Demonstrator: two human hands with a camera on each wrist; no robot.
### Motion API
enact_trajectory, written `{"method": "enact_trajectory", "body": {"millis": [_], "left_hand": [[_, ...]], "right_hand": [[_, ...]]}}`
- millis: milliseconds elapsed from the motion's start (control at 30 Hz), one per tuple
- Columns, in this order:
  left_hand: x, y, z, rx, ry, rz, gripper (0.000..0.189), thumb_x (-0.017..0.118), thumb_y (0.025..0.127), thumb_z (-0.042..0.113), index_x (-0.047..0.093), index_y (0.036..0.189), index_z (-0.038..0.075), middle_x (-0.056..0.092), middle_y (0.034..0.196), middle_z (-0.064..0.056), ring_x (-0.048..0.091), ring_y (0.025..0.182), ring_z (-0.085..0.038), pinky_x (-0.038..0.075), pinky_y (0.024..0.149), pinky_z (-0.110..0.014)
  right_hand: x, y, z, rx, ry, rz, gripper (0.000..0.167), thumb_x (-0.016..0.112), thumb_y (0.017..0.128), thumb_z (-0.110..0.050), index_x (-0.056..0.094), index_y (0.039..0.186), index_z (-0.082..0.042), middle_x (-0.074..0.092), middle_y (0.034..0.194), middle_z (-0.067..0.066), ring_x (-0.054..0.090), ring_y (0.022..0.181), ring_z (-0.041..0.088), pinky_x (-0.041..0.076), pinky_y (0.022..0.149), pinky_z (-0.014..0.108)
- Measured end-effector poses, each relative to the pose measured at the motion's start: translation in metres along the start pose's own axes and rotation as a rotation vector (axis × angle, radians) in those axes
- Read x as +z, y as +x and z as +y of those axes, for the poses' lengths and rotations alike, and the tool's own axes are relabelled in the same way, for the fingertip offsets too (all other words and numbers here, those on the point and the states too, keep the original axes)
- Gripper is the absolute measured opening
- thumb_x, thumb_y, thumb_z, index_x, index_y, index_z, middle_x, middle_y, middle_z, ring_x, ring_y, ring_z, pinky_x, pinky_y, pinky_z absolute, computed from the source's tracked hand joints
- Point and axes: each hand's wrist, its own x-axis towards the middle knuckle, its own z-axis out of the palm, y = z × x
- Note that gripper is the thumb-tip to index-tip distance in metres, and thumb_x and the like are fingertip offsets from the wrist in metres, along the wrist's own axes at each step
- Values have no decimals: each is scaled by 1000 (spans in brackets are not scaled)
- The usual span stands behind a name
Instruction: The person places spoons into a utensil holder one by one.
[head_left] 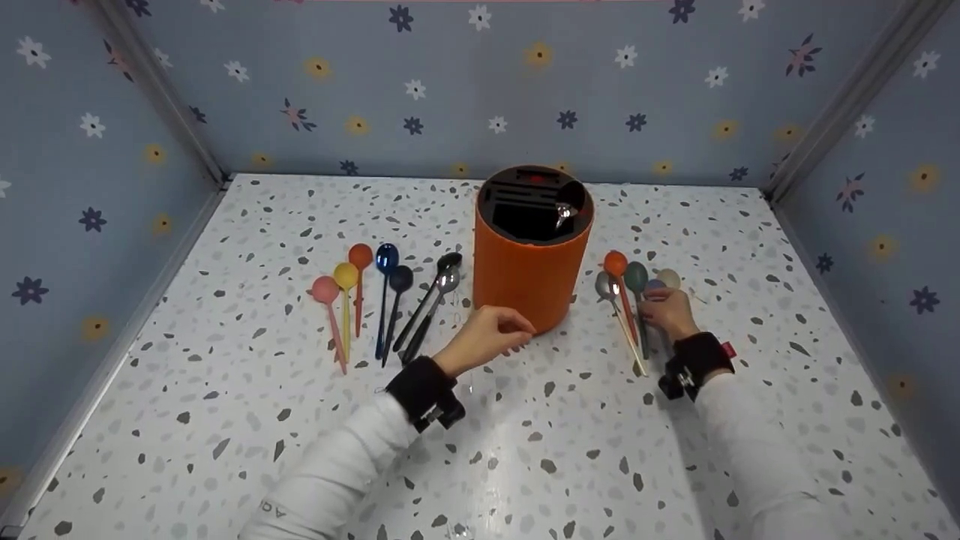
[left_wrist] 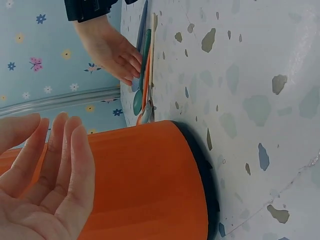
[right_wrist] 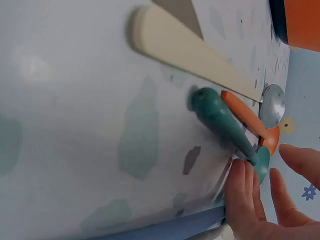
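Observation:
My right hand (head_left: 670,311) is low over the right-hand group of spoons, fingers loosely extended. Its fingertips (right_wrist: 240,172) are by the green spoon (right_wrist: 222,120) and over the blue spoon (right_wrist: 170,227), whose bowl is partly hidden by the hand in the head view. Beside these lie an orange spoon (head_left: 616,263), a silver spoon with a pale handle (head_left: 631,337) and a cream-coloured spoon (head_left: 669,279). My left hand (head_left: 486,340) hovers at the front of the orange cylindrical holder (head_left: 525,277), fingers gently bent and nothing in them.
Left of the holder lie several spoons: pink (head_left: 326,289), yellow (head_left: 346,274), red-orange (head_left: 360,256), shiny blue (head_left: 387,257), dark navy (head_left: 400,278), and two with black handles, one silver-bowled (head_left: 448,280). A metal utensil (head_left: 565,214) stands in the holder's slotted black top. Flower-patterned walls enclose the speckled table.

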Motion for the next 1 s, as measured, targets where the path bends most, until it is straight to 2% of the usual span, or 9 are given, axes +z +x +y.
{"method": "enact_trajectory", "body": {"millis": [133,233,400,567,700,833,1000], "left_hand": [[3,-2,-3,6,-17,-7,20,63,90,1,70,105,-10,72,95,-25,64,69,-25,52,60,-15],[6,-2,-5,10,-28,-9,20,63,89,0,69,104,-11,72,96,-25,65,72,-31,51,59,-14],[10,-2,-7,-1,-31,-13,20,63,89,0,70,104,-10,72,95,-25,63,68,-22,50,58,-13],[13,-2,-10,-21,-35,-18,19,63,89,0,70,104,-10,71,93,-25,61,66,-13,51,59,-14],[14,-3,-14,-27,-40,-19,20,64,89,1,69,105,-11,71,93,-25,58,65,-7,52,60,-15],[14,-5,-18,-23,-40,-19,20,65,89,1,69,105,-11,71,93,-25,59,66,-7,54,61,-17],[14,-6,-20,-30,-45,-33,20,64,90,2,69,105,-11,71,96,-26,62,69,-10,54,61,-16]], "right_hand": [[3,-1,2,-55,-88,-7,49,58,87,2,46,129,24,56,115,32,54,67,1,49,58,11],[5,-2,2,-84,-132,11,50,58,83,4,48,127,24,57,113,34,54,66,3,48,58,11],[5,-1,2,-90,-174,30,49,60,80,3,50,124,24,61,105,31,53,63,3,47,55,12],[4,1,3,-66,-197,15,49,61,81,2,51,122,25,58,110,31,53,65,5,47,56,12],[3,2,3,-48,-172,-17,45,60,81,2,53,118,27,60,93,20,53,61,4,48,54,13],[1,0,2,-27,-52,-75,42,61,83,5,52,116,29,59,71,1,55,56,2,51,53,15],[0,-5,-2,2,25,-113,42,60,85,5,52,119,28,60,70,-8,58,62,-1,52,61,14]]}}
